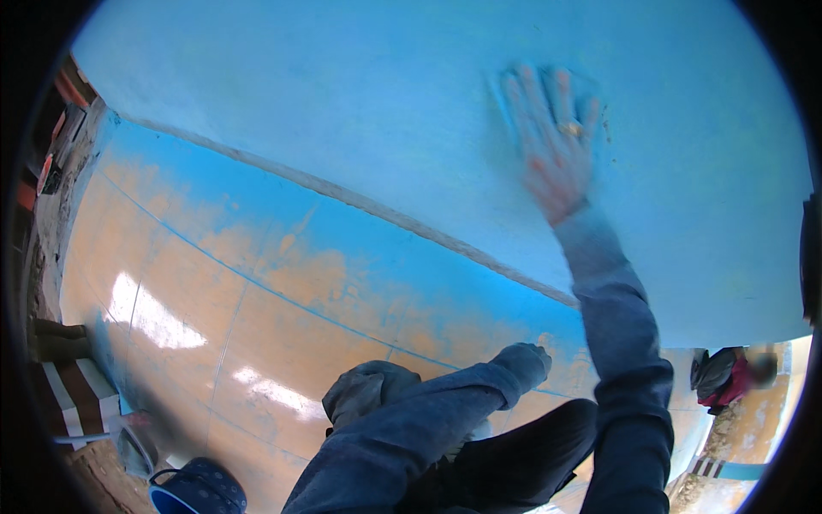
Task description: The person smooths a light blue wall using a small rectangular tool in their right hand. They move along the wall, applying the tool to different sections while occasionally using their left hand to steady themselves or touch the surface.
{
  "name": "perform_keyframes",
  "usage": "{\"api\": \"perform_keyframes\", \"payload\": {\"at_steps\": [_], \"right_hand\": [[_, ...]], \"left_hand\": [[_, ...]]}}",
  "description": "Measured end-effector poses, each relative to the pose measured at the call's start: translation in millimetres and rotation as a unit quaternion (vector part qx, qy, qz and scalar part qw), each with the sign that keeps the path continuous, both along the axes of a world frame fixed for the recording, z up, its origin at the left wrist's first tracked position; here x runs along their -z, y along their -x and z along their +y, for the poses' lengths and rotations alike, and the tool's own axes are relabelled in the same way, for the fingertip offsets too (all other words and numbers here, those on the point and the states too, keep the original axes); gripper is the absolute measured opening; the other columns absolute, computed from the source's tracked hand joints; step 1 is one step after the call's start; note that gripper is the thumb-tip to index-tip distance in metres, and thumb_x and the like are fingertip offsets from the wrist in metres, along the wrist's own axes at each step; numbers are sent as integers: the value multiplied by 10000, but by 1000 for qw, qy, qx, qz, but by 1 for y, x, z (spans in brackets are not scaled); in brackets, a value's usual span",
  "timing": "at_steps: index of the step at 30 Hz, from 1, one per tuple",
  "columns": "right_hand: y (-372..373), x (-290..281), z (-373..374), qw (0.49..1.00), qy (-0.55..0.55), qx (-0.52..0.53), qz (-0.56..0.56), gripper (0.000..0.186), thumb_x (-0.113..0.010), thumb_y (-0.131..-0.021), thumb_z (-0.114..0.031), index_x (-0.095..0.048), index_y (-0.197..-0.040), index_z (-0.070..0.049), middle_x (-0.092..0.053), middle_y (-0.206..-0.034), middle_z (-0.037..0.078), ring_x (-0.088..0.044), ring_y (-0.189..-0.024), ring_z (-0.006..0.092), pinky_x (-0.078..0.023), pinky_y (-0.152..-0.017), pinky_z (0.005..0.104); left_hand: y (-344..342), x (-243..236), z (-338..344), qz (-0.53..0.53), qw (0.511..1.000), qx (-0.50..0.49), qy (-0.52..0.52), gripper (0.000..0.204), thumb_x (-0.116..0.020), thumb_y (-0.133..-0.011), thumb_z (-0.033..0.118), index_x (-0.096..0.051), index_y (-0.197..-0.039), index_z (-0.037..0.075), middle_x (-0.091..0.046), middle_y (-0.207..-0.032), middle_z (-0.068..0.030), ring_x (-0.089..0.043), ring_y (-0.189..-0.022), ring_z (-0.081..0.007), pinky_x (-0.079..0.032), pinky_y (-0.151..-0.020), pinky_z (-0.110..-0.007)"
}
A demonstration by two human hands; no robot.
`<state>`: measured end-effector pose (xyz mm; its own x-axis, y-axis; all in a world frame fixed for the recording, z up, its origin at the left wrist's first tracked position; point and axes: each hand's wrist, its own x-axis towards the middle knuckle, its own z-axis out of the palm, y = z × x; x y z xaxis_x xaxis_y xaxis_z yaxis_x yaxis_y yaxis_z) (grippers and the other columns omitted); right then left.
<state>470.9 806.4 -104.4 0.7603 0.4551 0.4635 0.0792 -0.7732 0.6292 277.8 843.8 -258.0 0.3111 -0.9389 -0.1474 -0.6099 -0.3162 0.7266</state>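
My right hand (552, 137) lies flat against a light blue painted wall (342, 94), fingers spread and blurred by motion, with a ring on one finger. A paler smear shows under the fingertips; I cannot tell whether a sheet or cloth is beneath them. The dark blue sleeve runs down from that hand to the lower edge. My left arm, in the same dark blue sleeve (445, 411), reaches toward the wall's foot. Its cuff (527, 360) ends near the floor, and no left hand shows beyond it.
Tan floor tiles (197, 291) streaked with blue paint meet the wall along a grey seam. A dark blue bucket (197, 493) stands at the lower left near striped red-and-white objects (73, 390). A person in red (728, 377) crouches at the far right.
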Motion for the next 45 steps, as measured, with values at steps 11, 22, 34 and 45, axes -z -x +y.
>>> {"api": "perform_keyframes", "payload": {"at_steps": [11,22,34,45], "right_hand": [[32,114,-67,980,61,-65,176,590,-463,-787,-69,-329,-1358,-133,-229,-1442,79,-257,-1306,280,-252,-1028,483],[-10,109,35,915,330,-40,230,417,-530,-799,-186,-524,-1213,-138,-205,-1450,67,-209,-1317,310,-221,-1051,473],[-6,73,13,996,-50,-52,44,608,-451,-771,-57,-329,-1359,-145,-253,-1437,15,-250,-1306,295,-204,-990,605],[19,211,-41,927,123,-77,345,572,-474,-798,-60,-325,-1350,-76,-182,-1455,48,-214,-1323,191,-251,-1054,323]], "left_hand": [[6,28,8,-96,976,-111,161,163,-538,-797,231,-599,-811,80,-584,-800,-90,-590,-768,-262,-473,-678,-415],[13,-9,18,177,920,-237,258,173,-520,-763,154,-612,-866,49,-629,-826,-129,-603,-791,-274,-466,-663,-409],[10,13,11,20,990,-57,130,132,-522,-784,163,-608,-818,69,-606,-886,-127,-587,-850,-296,-471,-712,-406],[27,32,2,6,987,-105,122,155,-490,-786,115,-636,-824,79,-637,-839,-93,-610,-819,-241,-457,-703,-393]]}}
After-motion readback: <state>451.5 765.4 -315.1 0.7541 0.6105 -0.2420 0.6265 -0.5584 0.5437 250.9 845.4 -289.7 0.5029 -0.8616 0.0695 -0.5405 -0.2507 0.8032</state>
